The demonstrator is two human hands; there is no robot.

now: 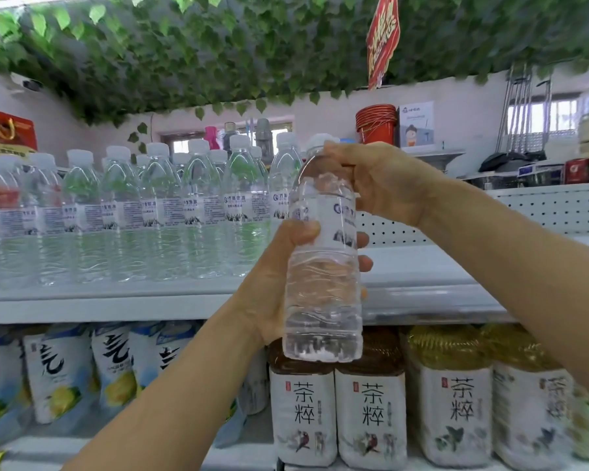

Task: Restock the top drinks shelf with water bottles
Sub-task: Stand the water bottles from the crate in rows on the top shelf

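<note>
Mid-restock, one more clear plastic water bottle (322, 266) going up onto the white top shelf (422, 277)

Left hand (279, 283) is wrapping around the bottle's lower body while right hand (378, 178) is gripping its neck just under the white cap, holding it upright in front of the shelf. Looks like the next move is sliding it into the bare spot right behind the hands, beside the row of matching water bottles (157, 212) standing to the left. Tea bottles (371, 413) are sitting below the hands; nothing's really blocking.
</note>
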